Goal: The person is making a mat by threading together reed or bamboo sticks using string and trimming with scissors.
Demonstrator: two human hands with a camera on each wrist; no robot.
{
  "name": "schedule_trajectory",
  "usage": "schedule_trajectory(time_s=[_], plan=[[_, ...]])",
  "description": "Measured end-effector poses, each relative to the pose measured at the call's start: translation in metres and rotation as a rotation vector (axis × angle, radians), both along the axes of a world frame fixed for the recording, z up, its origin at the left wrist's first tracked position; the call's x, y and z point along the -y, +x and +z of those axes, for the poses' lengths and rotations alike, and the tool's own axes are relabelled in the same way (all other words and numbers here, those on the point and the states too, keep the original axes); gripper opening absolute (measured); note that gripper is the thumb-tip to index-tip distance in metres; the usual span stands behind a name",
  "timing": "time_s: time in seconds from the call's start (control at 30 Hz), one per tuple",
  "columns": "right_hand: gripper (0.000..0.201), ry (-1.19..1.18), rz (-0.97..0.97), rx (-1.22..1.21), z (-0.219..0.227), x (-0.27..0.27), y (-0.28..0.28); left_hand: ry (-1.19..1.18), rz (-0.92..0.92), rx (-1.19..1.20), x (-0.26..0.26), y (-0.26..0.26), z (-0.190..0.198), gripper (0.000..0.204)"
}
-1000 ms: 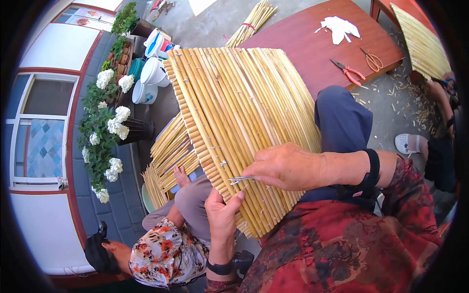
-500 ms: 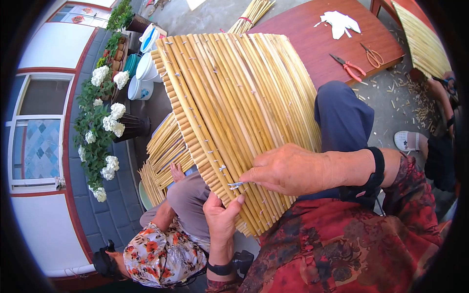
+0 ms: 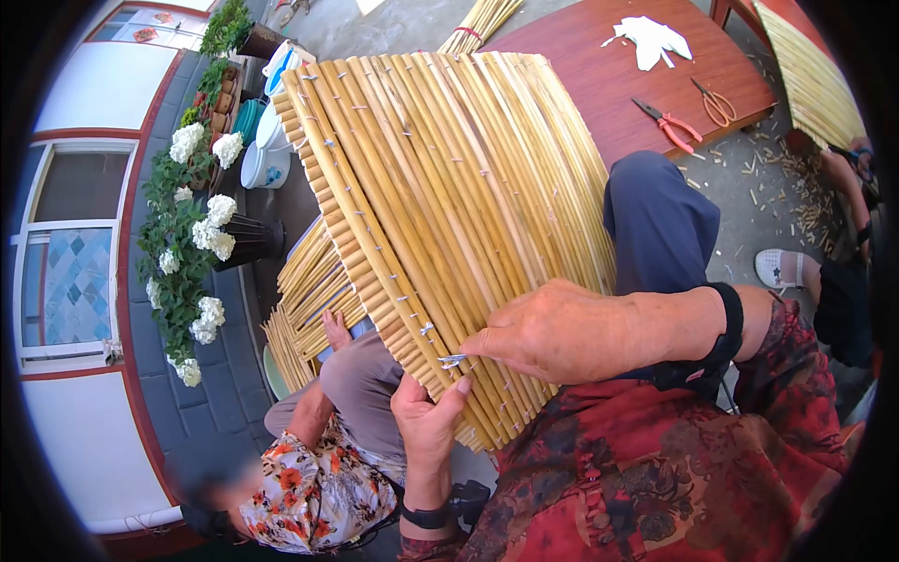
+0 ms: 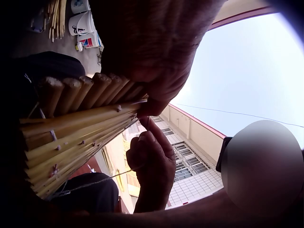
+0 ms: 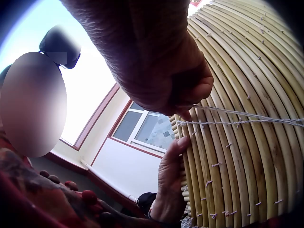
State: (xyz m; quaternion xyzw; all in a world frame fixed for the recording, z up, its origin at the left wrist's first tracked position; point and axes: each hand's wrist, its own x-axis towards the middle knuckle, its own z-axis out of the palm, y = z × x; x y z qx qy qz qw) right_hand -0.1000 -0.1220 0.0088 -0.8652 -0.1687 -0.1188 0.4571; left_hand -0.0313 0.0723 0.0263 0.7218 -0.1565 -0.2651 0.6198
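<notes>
A mat of yellow stalks [image 3: 459, 187], tied with short string stitches, slants across the lap. My left hand [image 3: 431, 417] grips its lower left edge, thumb on top and the other fingers hidden beneath. Close above that thumb, my right hand [image 3: 562, 328] pinches white string [image 3: 451, 360] at the stalks. In the right wrist view, string [image 5: 237, 114] runs from under the right hand [image 5: 166, 71] across the mat, with the left hand [image 5: 171, 180] below. In the left wrist view a thin strand stands between the left hand [image 4: 152, 52] and the right hand's [image 4: 154, 164] fingertips.
A red-brown table [image 3: 599, 84] at the upper right bears pliers [image 3: 667, 125], scissors [image 3: 714, 103] and a white scrap [image 3: 652, 42]. A seated person in a flowered shirt [image 3: 309, 487] is close on the left, beside loose stalks [image 3: 318, 272]. Another person's arm shows at far right.
The mat's upper end has shifted left and up in the head view. My right hand has come slightly left, its forefinger nearer the stitch; my left hand keeps its grip on the edge.
</notes>
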Motion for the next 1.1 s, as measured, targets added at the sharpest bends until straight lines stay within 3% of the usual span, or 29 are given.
schedule_trajectory(time_s=[0.77, 1.1], plan=[[0.026, 0.070, 0.084, 0.004, -0.008, 0.001, 0.011, -0.002, 0.014, -0.001, -0.008, 0.006, -0.003, 0.030], [0.028, -0.119, 0.079, -0.073, 0.018, 0.007, 0.005, 0.045, -0.030, 0.025, -0.004, 0.004, 0.004, 0.032]])
